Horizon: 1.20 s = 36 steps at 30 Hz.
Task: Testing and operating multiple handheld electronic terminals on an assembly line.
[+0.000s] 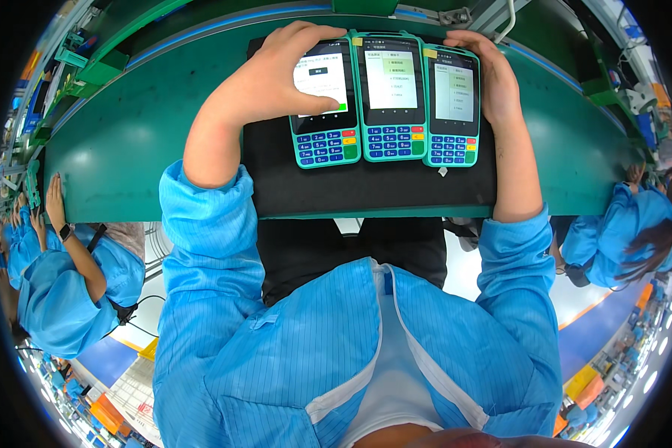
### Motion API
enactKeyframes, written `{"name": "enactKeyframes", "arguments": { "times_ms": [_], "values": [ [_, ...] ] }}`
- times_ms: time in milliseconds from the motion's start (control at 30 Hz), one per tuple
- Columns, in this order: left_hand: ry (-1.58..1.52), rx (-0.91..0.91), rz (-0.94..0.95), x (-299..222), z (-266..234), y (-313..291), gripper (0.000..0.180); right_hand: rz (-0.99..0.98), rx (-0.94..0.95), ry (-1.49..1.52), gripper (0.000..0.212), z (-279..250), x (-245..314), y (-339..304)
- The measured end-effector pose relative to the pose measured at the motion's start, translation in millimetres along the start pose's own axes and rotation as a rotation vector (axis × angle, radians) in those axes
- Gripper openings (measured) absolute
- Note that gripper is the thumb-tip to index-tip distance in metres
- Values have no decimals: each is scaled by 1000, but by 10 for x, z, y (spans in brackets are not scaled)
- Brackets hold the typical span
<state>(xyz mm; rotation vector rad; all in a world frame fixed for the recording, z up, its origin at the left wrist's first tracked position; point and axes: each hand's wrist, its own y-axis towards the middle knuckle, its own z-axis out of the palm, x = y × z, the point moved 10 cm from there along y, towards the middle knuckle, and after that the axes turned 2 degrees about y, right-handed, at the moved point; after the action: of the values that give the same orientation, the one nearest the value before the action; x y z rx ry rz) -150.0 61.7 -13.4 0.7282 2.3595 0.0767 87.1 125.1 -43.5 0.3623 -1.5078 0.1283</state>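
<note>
Three teal-framed card payment terminals lie side by side on a black mat point(366, 196), screens lit and keypads toward me. My left hand point(265, 78) reaches over the left terminal point(326, 149), thumb and forefinger spread apart. Its thumb rests on the lower screen, by a small green patch, and the forefinger stretches to the top edge. The middle terminal point(393, 142) has a list on its screen, with neither hand on it. Along the outer side of the right terminal point(453, 145), my right hand point(499, 78) curls its fingers round the upper corner; its thumb is hidden.
The mat lies on a green workbench point(127, 157) with a raised rail point(201, 30) at the back. Green fixtures point(101, 71) stand at the back left. Co-workers in blue sit left point(75, 291) and right point(612, 239). A small white piece point(443, 172) lies below the right terminal.
</note>
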Motion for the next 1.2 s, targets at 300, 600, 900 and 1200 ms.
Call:
{"name": "enactKeyframes", "arguments": {
  "times_ms": [300, 600, 900, 1200],
  "values": [
    [-292, -165, -10, 308, -707, -248, 41, -259, -103, -537, 38, 630, 881, -123],
    [-14, -611, -429, 1397, -1054, -382, 41, -745, 296, -1316, 32, 3205, 593, -852],
    [-124, -698, -546, 1572, -1180, -709, 37, 161, 268, -1703, 53, 3383, -239, -454],
    [-155, -638, -558, 2275, -1544, -1491, 35, 396, 132, -1931, 57, 3427, -427, -753]
  ]
}}
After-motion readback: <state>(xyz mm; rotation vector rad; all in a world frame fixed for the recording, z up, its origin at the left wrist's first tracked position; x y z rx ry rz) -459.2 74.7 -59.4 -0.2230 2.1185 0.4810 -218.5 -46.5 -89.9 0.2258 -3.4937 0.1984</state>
